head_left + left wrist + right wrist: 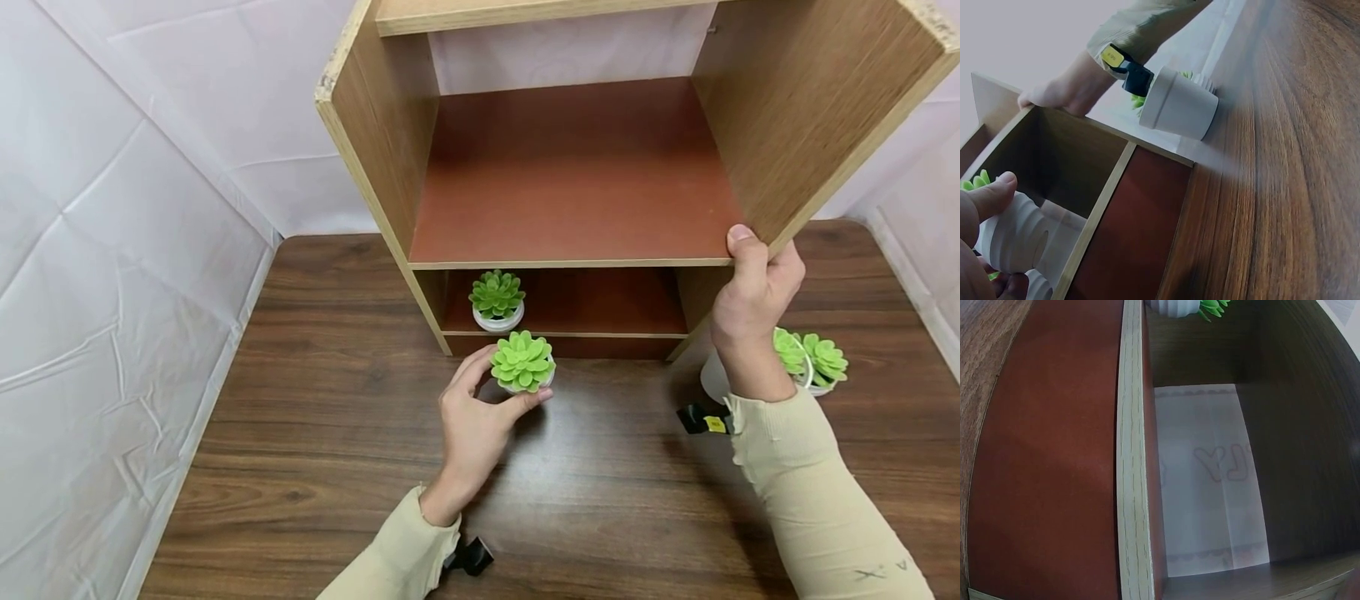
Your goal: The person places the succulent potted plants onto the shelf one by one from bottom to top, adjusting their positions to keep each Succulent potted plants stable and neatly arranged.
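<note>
My left hand (476,421) pinches a white pot with a green artificial succulent (522,361), held just in front of the shelf unit's lower opening. Seen from the left wrist, the ribbed white pot (1013,234) sits between thumb and fingers. Behind it, a second potted succulent (498,298) stands on the lower shelf at its left end. My right hand (753,292) grips the front edge of the wooden shelf unit (585,175) at its right side, thumb on the reddish-brown middle board. The right wrist view shows the lower compartment but not the hand's hold.
Right of the unit, partly behind my right forearm, a white bucket-like pot (1179,103) stands on the wooden table (322,417) with more green succulents (825,358) by it. White sheeting (112,208) hangs along the left side and back.
</note>
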A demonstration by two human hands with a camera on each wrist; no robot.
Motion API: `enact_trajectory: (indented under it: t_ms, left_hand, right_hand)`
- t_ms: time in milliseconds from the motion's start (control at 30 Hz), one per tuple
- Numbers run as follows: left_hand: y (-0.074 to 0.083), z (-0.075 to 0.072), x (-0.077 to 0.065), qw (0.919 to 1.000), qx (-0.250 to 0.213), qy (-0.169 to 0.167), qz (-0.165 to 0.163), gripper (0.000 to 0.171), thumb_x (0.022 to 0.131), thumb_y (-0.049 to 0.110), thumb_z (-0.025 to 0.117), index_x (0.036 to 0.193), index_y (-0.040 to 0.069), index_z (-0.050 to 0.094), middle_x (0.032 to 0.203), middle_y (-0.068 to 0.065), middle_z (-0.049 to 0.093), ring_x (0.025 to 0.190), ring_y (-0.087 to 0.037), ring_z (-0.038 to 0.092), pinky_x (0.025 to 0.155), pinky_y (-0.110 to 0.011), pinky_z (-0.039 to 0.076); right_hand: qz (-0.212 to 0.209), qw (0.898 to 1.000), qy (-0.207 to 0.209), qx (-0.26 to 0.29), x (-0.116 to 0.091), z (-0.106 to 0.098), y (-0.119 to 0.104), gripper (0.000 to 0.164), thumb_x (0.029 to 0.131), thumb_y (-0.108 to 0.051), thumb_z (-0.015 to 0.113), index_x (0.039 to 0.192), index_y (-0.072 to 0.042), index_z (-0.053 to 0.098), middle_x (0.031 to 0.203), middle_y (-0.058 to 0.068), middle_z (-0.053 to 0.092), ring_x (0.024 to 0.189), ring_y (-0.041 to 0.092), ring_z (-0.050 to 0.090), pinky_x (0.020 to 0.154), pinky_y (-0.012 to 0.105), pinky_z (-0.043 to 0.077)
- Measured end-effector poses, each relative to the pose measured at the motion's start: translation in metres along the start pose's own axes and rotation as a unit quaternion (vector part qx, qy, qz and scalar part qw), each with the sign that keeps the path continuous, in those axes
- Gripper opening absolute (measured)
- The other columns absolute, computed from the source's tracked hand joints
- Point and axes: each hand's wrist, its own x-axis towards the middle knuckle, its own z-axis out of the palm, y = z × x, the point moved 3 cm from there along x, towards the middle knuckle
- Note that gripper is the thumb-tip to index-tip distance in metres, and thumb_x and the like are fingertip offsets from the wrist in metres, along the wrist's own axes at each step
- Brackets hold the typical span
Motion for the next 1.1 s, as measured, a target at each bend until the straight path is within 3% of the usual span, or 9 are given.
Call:
enact_trajectory:
  t_ms: [533, 1100]
  left_hand:
    - [-0.001, 0.007, -0.001, 0.9999, 0.004, -0.013, 0.006, 0.057, 0.056, 0.007, 0.087, 0.108, 0.001, 0.066, 0.108, -0.006, 0.061, 0.103, -0.016, 0.055, 0.093, -0.031, 0.037]
    - [-0.001, 0.014, 0.001, 0.9997, 0.002, -0.009, 0.021, 0.056, 0.056, 0.008, 0.087, 0.108, 0.003, 0.066, 0.107, -0.006, 0.061, 0.101, -0.015, 0.055, 0.091, -0.03, 0.039]
  right_hand:
    - [0.003, 1.0, 0.004, 0.012, 0.0, 0.001, 0.0, 0.02, 0.082, -0.003, 0.049, 0.09, 0.005, 0.066, 0.083, 0.015, 0.063, 0.079, 0.024, 0.056, 0.075, 0.026, 0.04]
    - [0.007, 1.0, -0.001, -0.013, 0.001, 0.0, 0.0, 0.022, 0.083, -0.005, 0.048, 0.093, 0.002, 0.066, 0.087, 0.015, 0.063, 0.086, 0.025, 0.055, 0.079, 0.027, 0.039]
